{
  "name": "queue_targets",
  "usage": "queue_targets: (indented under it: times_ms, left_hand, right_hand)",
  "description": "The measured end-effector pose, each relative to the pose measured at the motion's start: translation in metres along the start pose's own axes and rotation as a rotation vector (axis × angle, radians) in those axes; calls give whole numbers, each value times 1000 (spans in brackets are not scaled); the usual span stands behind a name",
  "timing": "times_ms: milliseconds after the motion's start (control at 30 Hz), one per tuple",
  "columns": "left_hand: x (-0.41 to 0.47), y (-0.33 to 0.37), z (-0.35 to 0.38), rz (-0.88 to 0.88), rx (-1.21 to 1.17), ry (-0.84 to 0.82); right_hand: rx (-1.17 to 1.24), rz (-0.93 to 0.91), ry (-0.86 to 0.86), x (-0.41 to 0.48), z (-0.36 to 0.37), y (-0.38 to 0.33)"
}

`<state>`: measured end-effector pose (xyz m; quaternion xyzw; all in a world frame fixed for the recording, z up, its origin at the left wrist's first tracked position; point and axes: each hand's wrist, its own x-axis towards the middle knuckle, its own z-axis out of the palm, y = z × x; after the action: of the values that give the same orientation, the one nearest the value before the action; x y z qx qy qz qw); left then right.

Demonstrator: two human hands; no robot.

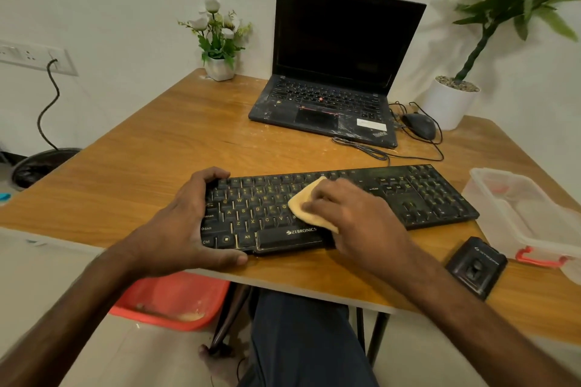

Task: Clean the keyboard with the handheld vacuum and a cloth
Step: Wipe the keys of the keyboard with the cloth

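Observation:
A black keyboard (408,198) with yellow letters lies across the near part of the wooden table (157,160). My left hand (185,223) grips its left end, with the fingers curled over the back edge and the thumb along the front edge. My right hand (352,214) holds a folded yellow cloth (303,204) with bent fingers and presses it onto the middle keys. Most of the cloth is hidden under the hand. A small black device (476,267), possibly the handheld vacuum, lies at the table's front right, apart from both hands.
An open black laptop (330,97) stands at the back, with a wired mouse (419,126) and loose cables beside it. A clear plastic box (490,195) sits at the right. A flower pot (219,67) and a large plant pot (448,104) stand at the back. A red tub (176,298) is on the floor.

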<state>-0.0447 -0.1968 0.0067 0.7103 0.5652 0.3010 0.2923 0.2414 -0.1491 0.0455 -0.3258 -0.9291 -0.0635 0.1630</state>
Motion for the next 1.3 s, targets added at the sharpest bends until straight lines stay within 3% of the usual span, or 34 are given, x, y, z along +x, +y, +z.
queue_targets:
  times_ms: [100, 267, 433, 667, 800, 867, 1067, 1200, 1300]
  left_hand:
    - [1, -1, -1, -2, -15, -7]
    - [1, -1, 0, 3, -36, 2]
    - [-1, -2, -2, 6, -19, 4]
    - [-1, 1, -1, 5, -28, -2]
    - [-2, 1, -1, 3, -16, 1]
    - [-2, 0, -1, -4, -27, -7]
    - [-3, 1, -1, -7, -17, -6]
    - [-2, 0, -1, -12, -2, -7]
    - [-2, 0, -2, -19, -32, -13]
  right_hand:
    - [-74, -45, -51, 0, 2, 15]
    - [-131, 206, -5, 15, -7, 60]
    - [-106, -89, -77, -6, -4, 8]
    - [-245, 113, -45, 14, -7, 43]
    - [-63, -86, 12, -5, 0, -1]
    - [-100, -161, -14, -10, 3, -1]
    - [-221, 128, -8, 11, -1, 51]
    - [-67, -89, 29, -6, 0, 6]
    - [-111, -180, -2, -11, 1, -1]
